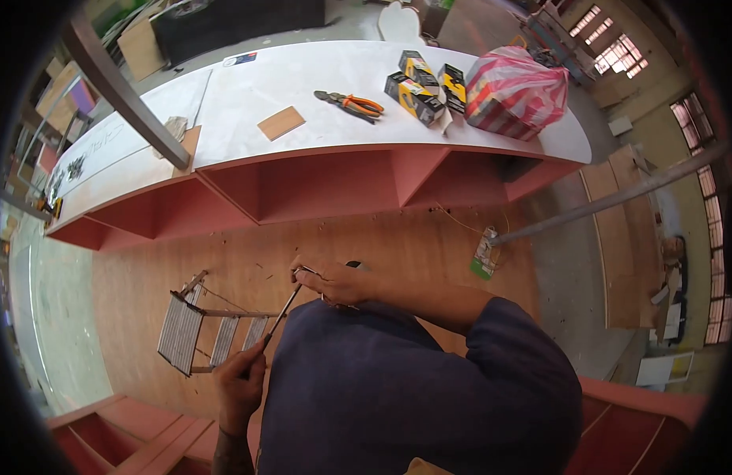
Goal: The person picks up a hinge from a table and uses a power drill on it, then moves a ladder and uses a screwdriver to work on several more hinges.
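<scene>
My left hand (241, 381), at the lower left, is closed around the dark handle of a thin metal tool (285, 310). The tool's shaft slants up and right to my right hand (334, 283). That hand is closed at the shaft's far end, in front of the dark blue shirt; a small shiny piece shows at its fingers, too small to name. Beyond the hands, orange-handled pliers (352, 104) and a flat wooden piece (281, 123) lie on the white top of a long pink cabinet (326, 178).
Black-and-yellow boxes (414, 96) and a striped plastic bag (515, 93) sit on the white top. A step ladder (181, 332) stands at the left on the wooden floor. Metal poles (125, 87) cross the upper left and right. A green-and-white packet (484, 255) lies right.
</scene>
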A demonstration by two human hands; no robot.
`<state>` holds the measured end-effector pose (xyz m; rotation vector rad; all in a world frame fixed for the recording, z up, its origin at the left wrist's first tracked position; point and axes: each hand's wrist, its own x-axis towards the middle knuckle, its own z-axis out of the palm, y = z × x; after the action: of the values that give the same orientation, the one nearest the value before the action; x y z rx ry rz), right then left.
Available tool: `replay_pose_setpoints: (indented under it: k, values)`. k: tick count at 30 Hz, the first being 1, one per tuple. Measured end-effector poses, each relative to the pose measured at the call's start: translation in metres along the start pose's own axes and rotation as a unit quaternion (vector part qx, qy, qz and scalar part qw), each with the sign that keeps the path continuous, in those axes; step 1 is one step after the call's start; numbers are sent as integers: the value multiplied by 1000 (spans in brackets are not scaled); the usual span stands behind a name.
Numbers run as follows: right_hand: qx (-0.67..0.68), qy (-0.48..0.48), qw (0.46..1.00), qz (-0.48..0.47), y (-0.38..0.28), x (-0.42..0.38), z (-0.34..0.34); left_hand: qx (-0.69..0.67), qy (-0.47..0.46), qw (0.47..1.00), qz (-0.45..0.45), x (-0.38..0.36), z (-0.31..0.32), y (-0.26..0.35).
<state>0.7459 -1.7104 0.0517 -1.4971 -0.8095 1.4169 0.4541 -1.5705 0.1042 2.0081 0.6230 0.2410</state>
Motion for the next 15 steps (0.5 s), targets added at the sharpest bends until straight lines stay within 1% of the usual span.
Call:
replay_pose_setpoints:
  k: [1, 2, 3, 4, 5, 6, 7, 8, 9, 10, 12, 13, 15]
  values:
    - [-15, 0, 1000, -13, -2, 0, -1, -79, -8, 993, -84, 2, -1, 0]
    - [-12, 6, 1000, -13, -4, -1, -1, -78, -14, 994, -81, 3, -3, 1]
    - [-13, 11, 1000, -17, -6, -1, -1, -202, -35, 967, -150, 8, -8, 11]
    - [-13, 17, 1000, -22, -6, 0, 0, -321, -56, 920, -218, 11, -11, 16]
    - [-12, 21, 999, -22, -4, 1, 1, -260, -88, 932, -236, 12, -12, 9]
    - [-16, 21, 999, -26, -4, 1, 2, -260, -91, 932, -234, 10, -9, 4]
    - [-22, 20, 999, -30, -4, 1, 1, -182, -67, 965, -177, 7, -4, 0]
    - [-21, 24, 999, -28, -3, -1, 1, -102, -43, 987, -119, 4, 2, -7]
    - [-12, 21, 1000, -8, -8, -5, 3, -41, -5, 999, 16, 8, 9, -8]
    - [-5, 16, 1000, 11, -11, -7, 3, -43, -7, 999, 15, 8, 7, -6]
    - [1, 22, 1000, 15, -6, -6, 6, 147, -25, 985, 85, 7, -2, 5]
    - [5, 26, 1000, 16, -2, -4, 8, 147, -26, 985, 83, 7, -2, 4]
    - [-2, 25, 1000, 2, 2, -1, 9, 176, 1, 977, 121, 7, 1, 1]
